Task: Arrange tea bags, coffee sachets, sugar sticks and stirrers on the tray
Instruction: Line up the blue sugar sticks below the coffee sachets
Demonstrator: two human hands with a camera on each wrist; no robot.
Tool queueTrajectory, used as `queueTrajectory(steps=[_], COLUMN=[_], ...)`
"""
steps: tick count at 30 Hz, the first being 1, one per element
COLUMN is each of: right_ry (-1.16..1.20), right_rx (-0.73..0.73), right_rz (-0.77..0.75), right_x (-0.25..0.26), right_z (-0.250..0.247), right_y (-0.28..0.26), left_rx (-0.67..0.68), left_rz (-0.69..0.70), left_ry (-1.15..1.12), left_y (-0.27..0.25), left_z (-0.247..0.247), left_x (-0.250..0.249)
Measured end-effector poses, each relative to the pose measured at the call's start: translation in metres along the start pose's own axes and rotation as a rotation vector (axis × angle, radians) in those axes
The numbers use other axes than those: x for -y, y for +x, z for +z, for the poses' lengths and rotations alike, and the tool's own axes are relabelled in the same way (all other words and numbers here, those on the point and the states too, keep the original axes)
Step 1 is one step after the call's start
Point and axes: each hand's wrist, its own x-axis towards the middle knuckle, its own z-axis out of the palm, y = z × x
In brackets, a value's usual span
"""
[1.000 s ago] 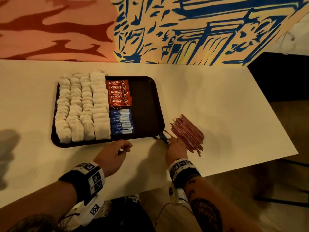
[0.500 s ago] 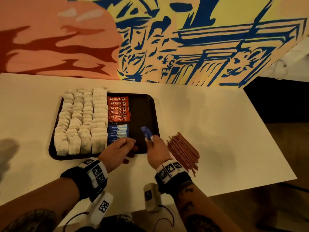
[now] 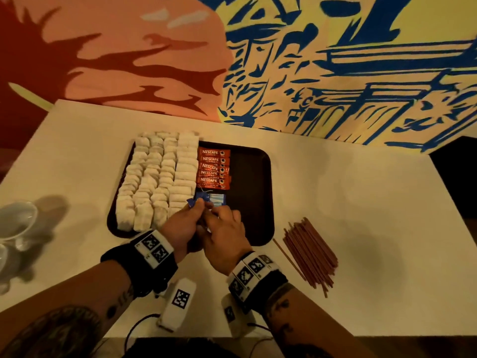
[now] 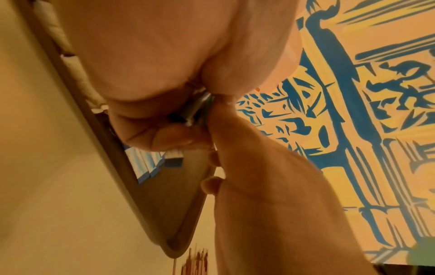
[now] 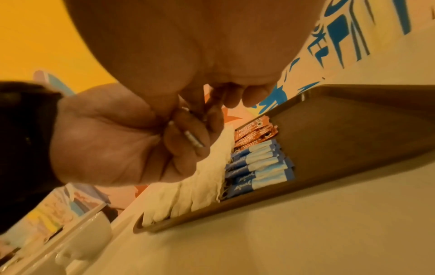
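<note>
Blue paper sugar stick point(image 3: 193, 202) sits pinched between both hands, left hand point(image 3: 180, 226) and right hand point(image 3: 224, 232) meeting over the near edge of the dark brown plastic tray point(image 3: 254, 177). White tea bags point(image 3: 157, 177) fill its left side (four rows), beside red coffee sachets point(image 3: 213, 168) and blue-and-white sugar sticks point(image 5: 259, 165). Reddish-brown stirrers point(image 3: 309, 250) lie on the white table point(image 3: 361, 202), right of the tray.
</note>
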Motion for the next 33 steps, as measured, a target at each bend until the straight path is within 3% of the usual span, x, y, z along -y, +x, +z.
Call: queueTrajectory(steps=[2, 5, 9, 14, 21, 24, 29, 31, 33], right_ry=[0.154, 0.473, 0.771, 0.863, 1.027, 1.095, 1.139, 1.088, 1.118], right_rx=[-0.092, -0.258, -0.143, -0.141, -0.249, -0.292, -0.298, -0.358, -0.427], right_rz=[0.010, 0.141, 0.172, 0.151, 0.201, 0.202, 0.221, 0.210, 0.187], right_x=[-0.004, -0.017, -0.019, -0.018, -0.029, -0.030, -0.033, -0.034, -0.036], right_z=[-0.009, -0.018, -0.036, -0.059, -0.070, -0.069, -0.066, -0.064, -0.064], right_y=[0.003, 0.015, 0.031, 0.036, 0.035, 0.036, 0.038, 0.038, 0.037], left_rx=[0.012, 0.056, 0.182, 0.263, 0.219, 0.182, 0.092, 0.100, 0.082], left_rz=[0.025, 0.098, 0.150, 0.162, 0.171, 0.244, 0.425, 0.419, 0.359], left_ry=[0.001, 0.104, 0.252, 0.363, 0.396, 0.431, 0.716, 0.705, 0.528], left_y=[0.003, 0.003, -0.005, -0.007, -0.003, 0.003, 0.010, 0.009, 0.005], left_z=[-0.002, -0.005, -0.002, 0.001, 0.006, 0.008, 0.002, 0.002, 0.007], left_x=[-0.005, -0.013, -0.026, -0.040, -0.047, -0.045, -0.038, -0.037, -0.038])
